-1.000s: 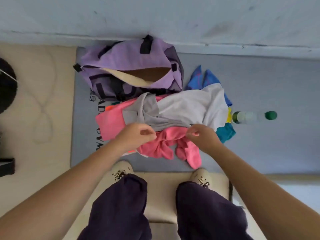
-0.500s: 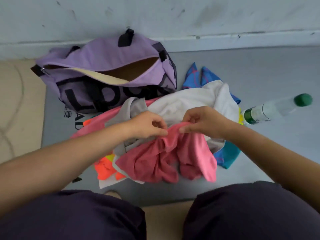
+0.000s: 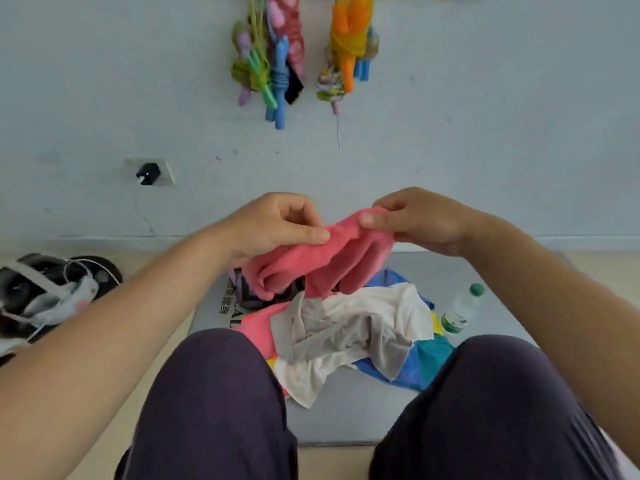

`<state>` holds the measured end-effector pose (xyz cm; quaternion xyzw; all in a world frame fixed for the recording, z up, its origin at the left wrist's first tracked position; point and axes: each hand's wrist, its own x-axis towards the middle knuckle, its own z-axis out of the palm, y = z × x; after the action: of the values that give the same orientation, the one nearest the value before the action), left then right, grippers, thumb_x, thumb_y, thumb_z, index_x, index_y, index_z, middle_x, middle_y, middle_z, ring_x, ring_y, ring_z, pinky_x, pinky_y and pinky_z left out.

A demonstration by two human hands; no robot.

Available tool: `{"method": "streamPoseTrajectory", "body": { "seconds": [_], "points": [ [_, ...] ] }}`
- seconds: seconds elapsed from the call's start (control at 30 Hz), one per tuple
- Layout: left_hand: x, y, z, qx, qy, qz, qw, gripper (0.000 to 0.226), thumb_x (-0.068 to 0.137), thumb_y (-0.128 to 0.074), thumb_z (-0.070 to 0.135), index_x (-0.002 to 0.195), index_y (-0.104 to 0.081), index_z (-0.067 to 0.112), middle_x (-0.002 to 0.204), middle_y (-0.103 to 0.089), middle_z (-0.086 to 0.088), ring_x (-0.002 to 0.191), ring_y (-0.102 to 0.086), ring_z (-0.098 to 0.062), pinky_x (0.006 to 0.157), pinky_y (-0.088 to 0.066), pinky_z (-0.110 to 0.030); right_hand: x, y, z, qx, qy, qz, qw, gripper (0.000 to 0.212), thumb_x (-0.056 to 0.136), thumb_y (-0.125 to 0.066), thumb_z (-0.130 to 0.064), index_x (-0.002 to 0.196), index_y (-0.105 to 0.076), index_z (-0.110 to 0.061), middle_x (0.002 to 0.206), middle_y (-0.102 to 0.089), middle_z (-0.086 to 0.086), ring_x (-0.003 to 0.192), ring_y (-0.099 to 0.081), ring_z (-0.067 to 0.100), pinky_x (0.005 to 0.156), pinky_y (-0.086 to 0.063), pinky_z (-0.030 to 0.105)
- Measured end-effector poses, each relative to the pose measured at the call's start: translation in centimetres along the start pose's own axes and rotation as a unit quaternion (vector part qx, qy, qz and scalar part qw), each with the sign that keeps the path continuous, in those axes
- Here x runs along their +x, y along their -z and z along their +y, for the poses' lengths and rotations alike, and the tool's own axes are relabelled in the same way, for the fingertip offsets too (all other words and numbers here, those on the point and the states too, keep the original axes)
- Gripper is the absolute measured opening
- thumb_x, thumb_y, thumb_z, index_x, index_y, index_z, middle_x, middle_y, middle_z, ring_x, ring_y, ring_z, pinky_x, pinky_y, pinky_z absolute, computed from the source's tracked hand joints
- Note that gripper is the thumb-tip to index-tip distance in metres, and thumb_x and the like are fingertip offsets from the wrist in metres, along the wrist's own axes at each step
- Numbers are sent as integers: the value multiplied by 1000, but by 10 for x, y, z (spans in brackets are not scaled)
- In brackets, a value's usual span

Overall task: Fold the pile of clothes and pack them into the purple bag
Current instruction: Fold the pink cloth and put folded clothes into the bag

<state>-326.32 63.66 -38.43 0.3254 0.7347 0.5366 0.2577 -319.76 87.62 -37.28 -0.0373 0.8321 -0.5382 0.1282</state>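
Pink garment (image 3: 311,261) between both hands

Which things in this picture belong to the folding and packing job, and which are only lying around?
Job:
pink garment, pinched by left hand and right hand
pile of clothes
purple bag, mostly hidden

Lying about:
water bottle
jump ropes on wall
charger in socket

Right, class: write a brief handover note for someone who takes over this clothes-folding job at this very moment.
Left hand: pinches the pink top's edge.
Right hand: pinches the same edge; the top hangs bunched above the pile.
Bag: behind the top, mostly hidden.
Done: nothing visibly folded or packed.
Left: shake the top out, fold it, then the pile's grey, white, blue and pink pieces; pack all.
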Motion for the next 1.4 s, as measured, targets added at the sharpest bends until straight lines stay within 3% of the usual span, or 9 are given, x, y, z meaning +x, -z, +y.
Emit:
{"method": "streamPoseTrajectory", "body": {
  "seconds": [0.27, 0.43, 0.6, 0.7, 0.83, 0.97, 1.13, 1.27, 1.4],
  "points": [
    [-39, -23, 41, -107, 21, 0, 994, 18, 87, -68, 29, 102, -71, 21, 96, -67, -3, 85, -61, -13, 71, -48, -23, -48, -34, -38, 150, 52, 5, 987, 30, 74, -74, -30, 95, -73, -9, 89, -73, 7, 78, -68, 15, 68, -54, 25],
    [-25, -17, 20, -66, 31, -4, 997, 8, 85, -71, 31, 82, -74, 25, 75, -58, 2, 63, -51, -8, 54, -38, -19, -32, -32, -22, 188, 53, -32, 980, 18, 78, -69, -27, 86, -70, -11, 90, -70, 9, 78, -65, 17, 75, -55, 28],
    [-1, -10, -24, -27, 62, -53, 996, 17, 83, -68, 38, 78, -73, 23, 73, -59, 3, 67, -52, -13, 67, -38, -32, 5, -26, 13, 247, 42, -44, 967, 14, 87, -60, -25, 78, -65, -15, 80, -63, 4, 71, -58, 15, 68, -48, 25],
    [9, 8, -48, 78, 104, -55, 990, 50, 82, -66, 50, 84, -64, 1, 80, -53, -10, 76, -47, -22, 75, -35, -39, 32, -17, 40, 189, 13, 45, 981, 13, 87, -66, -27, 76, -67, -18, 72, -63, -2, 64, -57, 10, 60, -46, 21],
    [21, 44, -66, 165, 82, 39, 982, 33, 92, -62, 39, 82, -64, 7, 72, -56, 0, 70, -47, -12, 73, -36, -33, 65, -8, 72, -13, -20, 207, 978, 14, 85, -73, -25, 80, -72, -13, 71, -64, -2, 64, -54, 6, 61, -42, 15],
    [32, 47, -64, 222, 27, 195, 955, 24, 93, -63, 33, 76, -64, 17, 49, -49, 17, 48, -39, 1, 54, -32, -17, 86, -9, 58, 31, 1, 199, 979, 8, 84, -74, -27, 80, -71, -20, 69, -67, -10, 66, -58, 4, 62, -45, 15],
    [36, 18, -53, 137, -16, 174, 975, 21, 90, -63, 41, 79, -66, 23, 56, -62, 2, 50, -54, -16, 55, -42, -29, 88, -43, 34, 20, 60, 20, 998, 36, 83, -75, -20, 118, -65, -18, 72, -70, 2, 54, -59, -2, 48, -42, 9],
    [37, 19, -53, 153, -15, 162, 975, 19, 88, -68, 42, 78, -68, 25, 51, -58, 3, 48, -44, -5, 50, -34, -20, 89, -44, 31, 2, 52, 24, 998, 20, 85, -73, -19, 93, -68, -1, 67, -62, 8, 60, -53, 7, 57, -44, 20],
    [32, 36, -56, 194, 25, 171, 966, 22, 86, -72, 34, 73, -67, 17, 49, -52, 7, 46, -38, 0, 48, -32, -17, 84, -18, 43, 2, 30, 112, 993, 17, 86, -71, -28, 83, -68, -11, 64, -54, 5, 62, -48, 9, 62, -41, 25]
  ]
}}
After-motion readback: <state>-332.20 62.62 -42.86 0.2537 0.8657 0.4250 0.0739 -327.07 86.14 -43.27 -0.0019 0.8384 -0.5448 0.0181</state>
